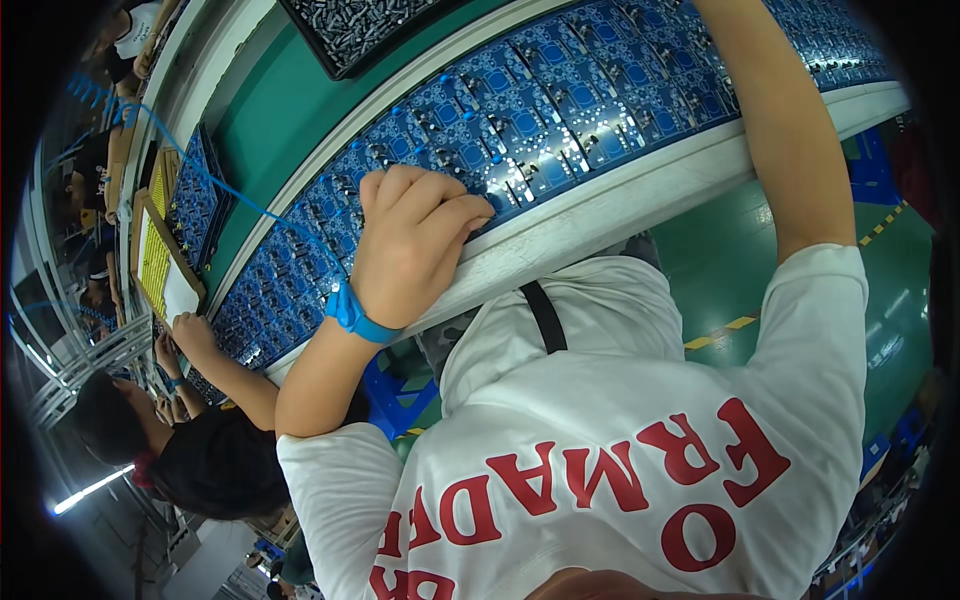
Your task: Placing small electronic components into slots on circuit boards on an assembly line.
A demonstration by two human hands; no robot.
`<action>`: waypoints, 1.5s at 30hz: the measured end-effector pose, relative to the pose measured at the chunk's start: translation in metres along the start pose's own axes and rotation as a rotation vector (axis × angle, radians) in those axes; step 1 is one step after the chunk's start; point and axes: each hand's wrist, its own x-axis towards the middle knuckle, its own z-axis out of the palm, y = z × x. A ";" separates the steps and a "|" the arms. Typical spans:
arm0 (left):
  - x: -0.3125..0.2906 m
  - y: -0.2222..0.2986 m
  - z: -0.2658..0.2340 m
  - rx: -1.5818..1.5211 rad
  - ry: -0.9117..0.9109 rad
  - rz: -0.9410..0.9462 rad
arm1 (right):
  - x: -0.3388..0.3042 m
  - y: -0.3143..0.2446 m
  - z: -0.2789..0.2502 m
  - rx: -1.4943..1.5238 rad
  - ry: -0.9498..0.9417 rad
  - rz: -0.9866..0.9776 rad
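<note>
My left hand (420,235) rests over the near edge of a long row of blue circuit boards (525,115), its fingers curled down and closed. Whatever lies under the fingertips is hidden. Around that wrist sits a blue wrist strap (355,313), with a thin blue cord (250,203) running off to the far left. My right forearm (795,130) stretches forward across the boards on the right. The right hand itself is beyond the top edge of the picture. Small dark and metallic components stand on many of the boards.
A black tray (308,42) of small cylindrical parts stands on the green surface beyond the boards. A pale rail (610,210) borders the near side. At left, a co-worker's hand (192,330) reaches toward a box (150,275) with yellow contents. A blue stool (395,400) stands below.
</note>
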 end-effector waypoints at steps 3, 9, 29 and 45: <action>0.002 0.002 -0.001 0.036 -0.006 0.002 | 0.002 -0.003 -0.002 -0.007 -0.004 0.053; 0.001 0.014 0.000 0.159 0.015 0.003 | -0.001 0.010 0.003 0.052 0.169 -0.023; 0.095 -0.142 -0.008 0.553 0.402 -0.155 | -0.050 -0.084 0.026 0.175 -0.223 -0.247; 0.058 -0.094 -0.034 -0.154 0.389 -0.318 | -0.046 -0.088 0.031 0.073 -0.201 -0.297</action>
